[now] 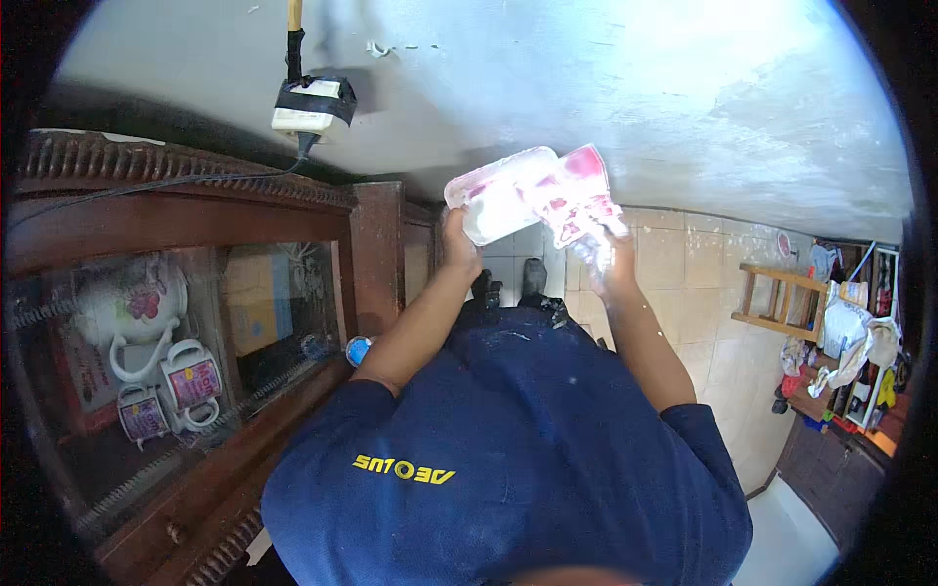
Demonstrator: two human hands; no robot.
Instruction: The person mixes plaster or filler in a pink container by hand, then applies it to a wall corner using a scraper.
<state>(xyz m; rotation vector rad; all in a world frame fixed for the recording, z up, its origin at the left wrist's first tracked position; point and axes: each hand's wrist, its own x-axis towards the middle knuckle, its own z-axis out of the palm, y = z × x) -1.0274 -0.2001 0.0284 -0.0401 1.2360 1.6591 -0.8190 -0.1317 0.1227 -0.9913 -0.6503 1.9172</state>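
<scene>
Up in front of the wall I hold a shallow, rounded rectangular tray (496, 217), whitish with pink tones and washed out by bright light. The fingers of my left hand (461, 244) are closed on its near left corner. My right hand (614, 262) grips a flat pink piece (586, 164) smeared with white, which overlaps the tray's right side. Whether the two touch is hard to tell in the glare. White smears cover the fingers and back of my right hand, and a small white spot shows on the right forearm.
A dark wooden cabinet (186, 220) with glass panes, a teapot and mugs inside, stands at left. A taped white socket box (315, 104) hangs by the wall (625, 78). A wooden stool (777, 301) and a cluttered shelf (860, 332) are at far right, over tiled floor (684, 313).
</scene>
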